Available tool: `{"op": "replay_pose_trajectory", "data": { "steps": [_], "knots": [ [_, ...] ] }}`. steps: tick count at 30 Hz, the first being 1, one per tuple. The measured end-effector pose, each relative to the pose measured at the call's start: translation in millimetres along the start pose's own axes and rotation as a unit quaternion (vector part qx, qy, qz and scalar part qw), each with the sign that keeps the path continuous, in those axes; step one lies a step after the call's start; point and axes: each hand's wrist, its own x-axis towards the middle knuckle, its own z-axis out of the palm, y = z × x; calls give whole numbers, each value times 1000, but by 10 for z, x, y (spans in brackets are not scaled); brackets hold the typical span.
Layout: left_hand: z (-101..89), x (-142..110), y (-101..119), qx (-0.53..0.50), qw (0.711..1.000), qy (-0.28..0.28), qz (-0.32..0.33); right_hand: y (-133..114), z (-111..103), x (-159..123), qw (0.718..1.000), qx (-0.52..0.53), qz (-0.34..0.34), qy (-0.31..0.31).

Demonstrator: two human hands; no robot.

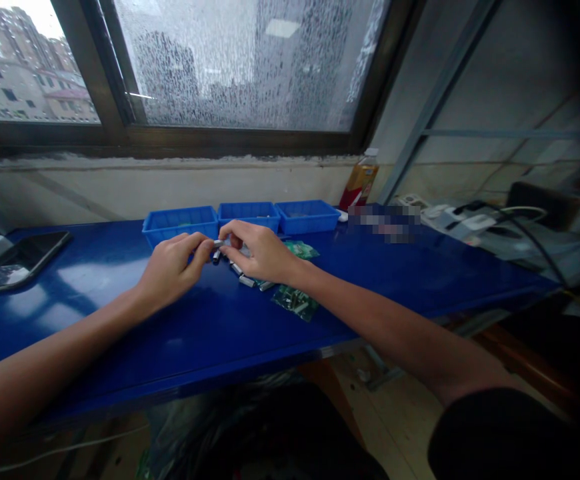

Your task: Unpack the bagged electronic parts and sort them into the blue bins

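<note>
- Pinched between thumb and forefinger of the left hand (173,263), a small silvery cylinder (218,244) sits just left of the frame's centre; those fingertips are closed on it.
- At the cylinder's right end are the thumb and curled forefinger of the right hand (260,253), slightly parted; whether they also grip it, I cannot tell.
- Across the middle of the frame runs a glossy blue table (195,340), its front edge below the hands.
- Right of centre, a clear-and-green packet (296,303) lies on the tabletop, below the right wrist.
- More silvery cylinders (247,281) lie loose under and beside the right hand, left of that packet.
- Another green packet (304,250) shows just beyond the right wrist.
- At the left edge, a dark flat-screened device (25,260) rests on the table.
- Behind the hands, three blue bins (180,232) stand in a row.
- Right of the bins, a capped bottle (360,180) leans slightly.
- Across the top, a window (255,67) is covered in droplets.
</note>
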Motion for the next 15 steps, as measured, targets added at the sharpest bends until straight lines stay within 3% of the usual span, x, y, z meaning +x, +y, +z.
{"op": "replay_pose_trajectory", "data": {
  "steps": [3,9,15],
  "knots": [
    [9,-8,-2,-20,1000,-11,-6,-1,-7,6,1000,-4,-1,2],
    [37,-25,-9,-29,999,26,11,17,4,13,1000,-5,8,3],
    [28,-8,-9,-24,1000,5,-2,26,16,-2,1000,0,30,-3]
  ]
}}
